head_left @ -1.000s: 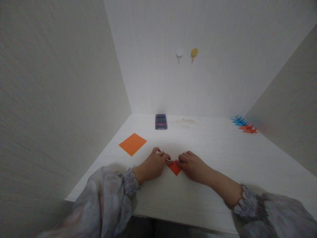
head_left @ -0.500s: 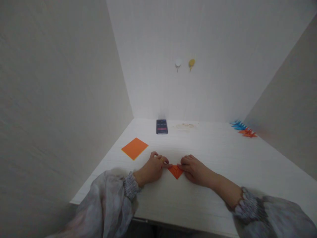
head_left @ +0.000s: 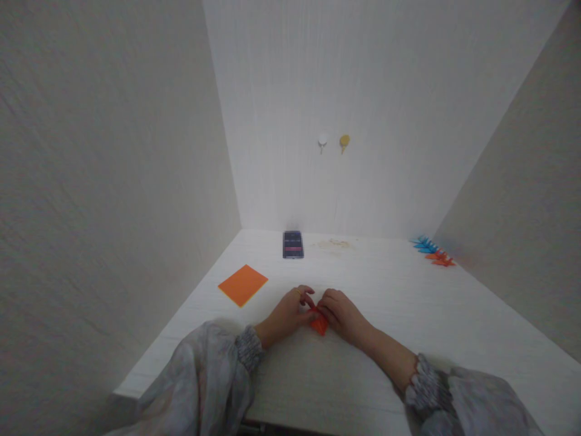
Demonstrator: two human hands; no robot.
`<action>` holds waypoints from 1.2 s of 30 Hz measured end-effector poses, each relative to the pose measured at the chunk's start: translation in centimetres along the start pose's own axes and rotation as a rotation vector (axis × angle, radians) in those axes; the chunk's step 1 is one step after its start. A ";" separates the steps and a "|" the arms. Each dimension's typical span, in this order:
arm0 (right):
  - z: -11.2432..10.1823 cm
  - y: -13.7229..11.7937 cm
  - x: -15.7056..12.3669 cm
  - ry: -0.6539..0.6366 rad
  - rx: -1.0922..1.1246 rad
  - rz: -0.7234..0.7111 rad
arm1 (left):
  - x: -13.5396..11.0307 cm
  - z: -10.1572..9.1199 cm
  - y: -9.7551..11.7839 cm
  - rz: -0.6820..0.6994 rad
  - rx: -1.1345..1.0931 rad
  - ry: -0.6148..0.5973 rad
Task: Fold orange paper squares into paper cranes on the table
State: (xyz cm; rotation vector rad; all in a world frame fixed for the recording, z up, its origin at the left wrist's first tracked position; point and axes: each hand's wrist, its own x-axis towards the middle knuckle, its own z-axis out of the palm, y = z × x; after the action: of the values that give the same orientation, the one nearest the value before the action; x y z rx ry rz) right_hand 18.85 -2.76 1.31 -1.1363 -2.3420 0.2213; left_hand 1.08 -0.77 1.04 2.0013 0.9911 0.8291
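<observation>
Between my two hands, low over the white table, is a small folded piece of orange origami paper point(head_left: 319, 326). My left hand point(head_left: 297, 307), with a ring on one finger, pinches its left side between thumb and fingers. On the other side my right hand point(head_left: 339, 310) grips the upper right edge, its fingers bunched together. The fingers cover the top of the fold. To the left lies a flat square sheet of orange paper point(head_left: 243, 285), apart from both hands.
A phone point(head_left: 293, 244) lies near the back wall. Several blue folded paper figures point(head_left: 424, 244) and orange folded paper figures point(head_left: 440, 258) line the right wall. Two hooks, one white point(head_left: 322, 140) and one yellow point(head_left: 344, 142), are on the back wall. Brownish marks point(head_left: 336, 244) show on the table point(head_left: 381, 278).
My hands have come closer together around the folded orange paper, which now looks narrower and partly lifted or tilted. The camera view has tipped up slightly.
</observation>
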 end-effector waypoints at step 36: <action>0.4 1.3 -0.6 -0.003 0.682 0.132 | 0.3 0.0 0.4 -0.242 -0.729 -0.095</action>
State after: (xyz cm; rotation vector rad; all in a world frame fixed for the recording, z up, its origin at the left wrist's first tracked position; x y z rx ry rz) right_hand 19.81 -2.35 0.27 -0.9273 -1.9398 0.9801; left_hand 1.36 -0.64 1.43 1.2596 0.7143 0.8019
